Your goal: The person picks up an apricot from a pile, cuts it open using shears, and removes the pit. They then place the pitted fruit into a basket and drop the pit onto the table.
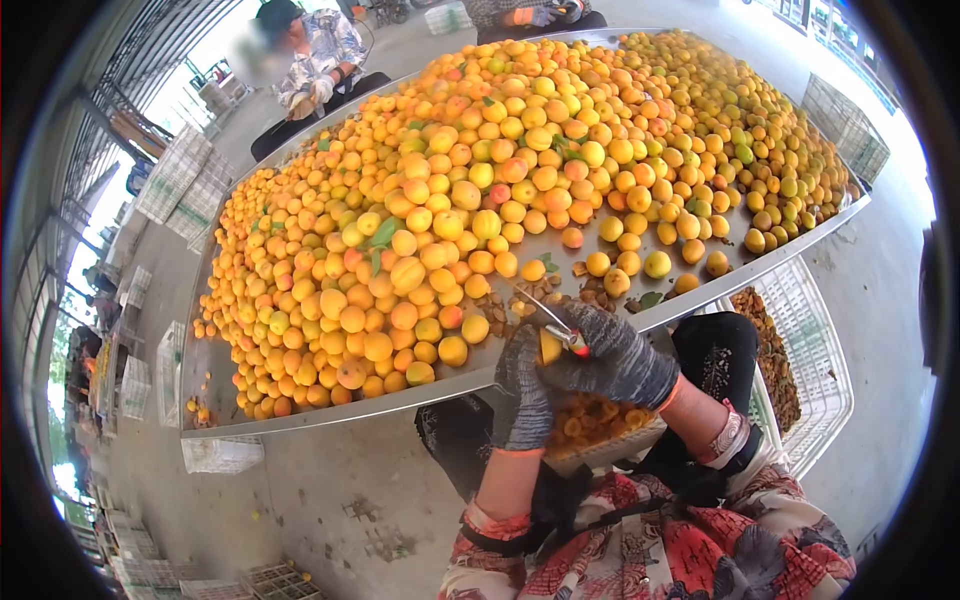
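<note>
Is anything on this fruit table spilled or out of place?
Only small things: brown pits lie scattered on the table by the right hand holding the knife, and green leaves sit among the apricots.

Coarse, matt grey knit cloth covers the left hand point(520, 390) and the right hand point(618, 362). The knife point(548, 318) has a thin, bright metal blade. The apricot point(549, 348) between them has smooth matt skin, like the heaped fruit point(480, 180). The counter point(330, 408) is dull grey sheet metal, smooth along its near edge. The crate point(825, 350) is white plastic lattice; the floor point(330, 500) is rough concrete.
</note>
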### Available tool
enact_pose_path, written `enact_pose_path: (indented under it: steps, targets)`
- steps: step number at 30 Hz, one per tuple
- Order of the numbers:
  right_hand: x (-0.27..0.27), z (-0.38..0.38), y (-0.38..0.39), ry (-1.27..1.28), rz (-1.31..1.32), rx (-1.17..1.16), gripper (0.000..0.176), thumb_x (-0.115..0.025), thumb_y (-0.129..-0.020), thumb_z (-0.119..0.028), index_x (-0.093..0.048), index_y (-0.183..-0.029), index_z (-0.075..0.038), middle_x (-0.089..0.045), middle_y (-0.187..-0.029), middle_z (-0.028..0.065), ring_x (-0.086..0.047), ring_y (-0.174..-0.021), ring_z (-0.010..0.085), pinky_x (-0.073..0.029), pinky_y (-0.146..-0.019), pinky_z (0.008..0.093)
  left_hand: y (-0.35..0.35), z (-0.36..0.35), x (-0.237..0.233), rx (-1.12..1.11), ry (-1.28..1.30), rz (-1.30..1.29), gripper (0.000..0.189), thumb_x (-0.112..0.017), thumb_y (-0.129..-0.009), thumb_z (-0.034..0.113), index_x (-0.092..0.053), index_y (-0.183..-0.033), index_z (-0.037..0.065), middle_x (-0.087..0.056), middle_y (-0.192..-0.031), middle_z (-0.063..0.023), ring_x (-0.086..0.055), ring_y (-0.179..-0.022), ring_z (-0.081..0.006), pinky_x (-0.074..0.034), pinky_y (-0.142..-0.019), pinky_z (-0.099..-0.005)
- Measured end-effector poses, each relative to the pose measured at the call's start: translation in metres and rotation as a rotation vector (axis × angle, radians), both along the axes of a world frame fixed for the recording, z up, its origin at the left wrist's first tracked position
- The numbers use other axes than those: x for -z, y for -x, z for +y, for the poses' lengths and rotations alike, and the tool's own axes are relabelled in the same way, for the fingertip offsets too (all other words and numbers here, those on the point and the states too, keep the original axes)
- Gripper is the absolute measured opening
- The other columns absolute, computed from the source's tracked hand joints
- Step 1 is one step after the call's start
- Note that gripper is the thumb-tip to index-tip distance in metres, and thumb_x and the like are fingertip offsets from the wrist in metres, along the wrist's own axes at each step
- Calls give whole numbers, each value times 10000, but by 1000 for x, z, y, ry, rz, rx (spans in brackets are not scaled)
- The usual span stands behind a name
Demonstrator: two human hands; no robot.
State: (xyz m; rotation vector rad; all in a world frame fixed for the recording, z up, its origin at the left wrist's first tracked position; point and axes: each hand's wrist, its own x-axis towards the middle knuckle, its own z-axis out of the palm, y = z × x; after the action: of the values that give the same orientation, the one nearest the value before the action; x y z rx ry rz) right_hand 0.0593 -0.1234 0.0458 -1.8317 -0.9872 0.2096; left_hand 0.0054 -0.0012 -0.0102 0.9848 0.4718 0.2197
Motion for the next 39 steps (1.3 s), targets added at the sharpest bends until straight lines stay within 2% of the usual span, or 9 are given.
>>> enact_pose_path:
  steps: [12, 17, 19, 22, 23, 25, 33, 37, 39]
  targets:
    - [62, -10, 17, -371, 622, 141, 356, -592, -750, -131, -468, -1065, -21, -573, -797, 52, -516, -521, 139, -428, -468, 247, 14, -13, -3, -40, 377, -75, 342, -486, -836, 304, -483, -1056, 41, -524, -978, -64, -534, -857, -182, -482, -708, -303]
    - [45, -7, 14, -861, 1108, 101, 177, -559, -777, -164, -534, -933, -85, -535, -743, 4, -551, -669, 175, -473, -625, 269, 22, -10, 27, -180, 173, -75, 303, -520, -821, 224, -484, -1063, 46, -541, -974, -94, -558, -820, -213, -481, -715, -318]
    - [40, -16, 10, -1094, 1451, 68, 265, -580, -761, -142, -519, -1017, -107, -550, -829, 7, -561, -773, 177, -487, -657, 316, 24, -3, 6, -198, -1293, -291, 322, -556, -787, 96, -474, -1091, 28, -545, -1001, -144, -569, -837, -258, -473, -753, -334]
    - [25, -23, 4, -618, 1152, 171, 280, -608, -749, -148, -542, -1018, -102, -559, -936, 32, -557, -860, 190, -469, -738, 337, 24, 6, 10, -150, -1447, -462, 363, -551, -768, -4, -468, -1122, 6, -539, -1021, -189, -562, -881, -305, -458, -793, -343]
    - [23, -11, -2, -501, 752, 137, 326, -599, -737, -114, -536, -1051, -51, -564, -929, 25, -540, -780, 123, -458, -681, 251, 24, 5, 8, -146, -1446, -466, 363, -551, -768, -4, -468, -1122, 6, -539, -1021, -189, -562, -881, -305, -458, -793, -343]
    - [20, -12, -6, -296, 550, 122, 336, -622, -733, -100, -540, -1054, -47, -558, -980, 38, -534, -844, 144, -444, -744, 278, 24, -1, 1, 109, -485, -239, 342, -574, -791, 66, -494, -1118, 2, -549, -999, -152, -563, -848, -243, -453, -767, -306]
    - [22, -1, 0, -41, -370, 205, 226, -621, -719, -127, -597, -941, -90, -577, -894, 87, -538, -855, 276, -458, -713, 352, 26, -8, -3, 40, -365, 25, 346, -568, -835, 280, -551, -1042, 4, -572, -873, -29, -516, -790, -97, -429, -684, -229]
    - [43, 1, 4, -107, -364, 167, 227, -628, -706, -119, -593, -929, -94, -578, -891, 75, -545, -855, 268, -461, -703, 353, 29, -14, 10, -97, 50, 122, 276, -526, -860, 225, -570, -998, -9, -580, -862, -57, -533, -810, -143, -430, -735, -269]
    - [57, 4, 3, -477, 403, 250, 247, -651, -734, -105, -557, -961, -73, -578, -832, 33, -576, -772, 151, -472, -667, 276, 36, -7, 22, 1, -131, 100, 279, -523, -860, 224, -568, -1009, -8, -586, -884, -73, -539, -831, -163, -427, -752, -282]
